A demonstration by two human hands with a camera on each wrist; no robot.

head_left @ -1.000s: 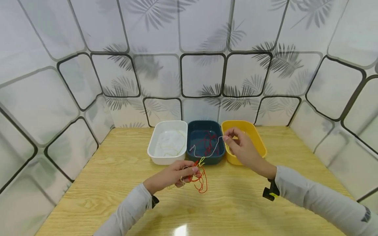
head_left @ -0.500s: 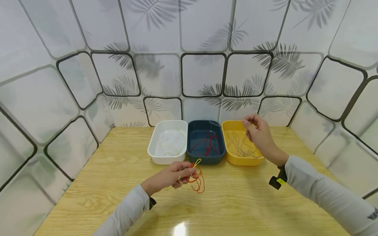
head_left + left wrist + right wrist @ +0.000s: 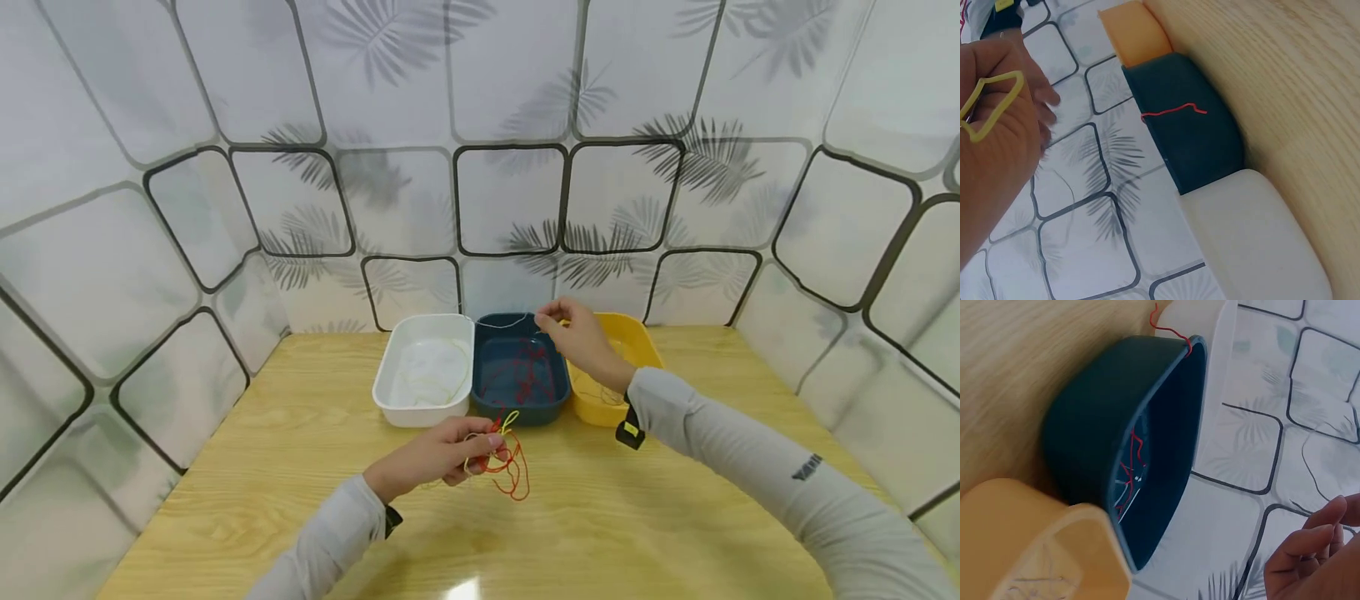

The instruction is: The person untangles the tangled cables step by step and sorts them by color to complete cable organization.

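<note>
My left hand (image 3: 453,450) holds a tangle of red strings (image 3: 516,475) and yellow string (image 3: 509,419) in front of the bins. A yellow loop (image 3: 1015,94) sticks up from it in the left wrist view. Above the back right of the dark blue bin (image 3: 517,410), my right hand (image 3: 585,337) pinches a thin whitish string (image 3: 498,325). That string trails left through the air towards the white bin (image 3: 420,417). In the right wrist view, the string (image 3: 1308,469) curves away from the fingertips (image 3: 1335,506).
Right of the blue bin stands a yellow bin (image 3: 645,346) with greyish strings (image 3: 609,395) inside. Red strings (image 3: 534,367) lie in the blue bin; one red end (image 3: 1172,111) hangs over its rim. Pale yellow string (image 3: 457,375) lies in the white bin. Patterned curtain surrounds the wooden table (image 3: 315,392).
My right hand drew the whitish string from the bundle, went right over the yellow bin, then came back left with the string swinging leftward. The left hand stays nearly in place.
</note>
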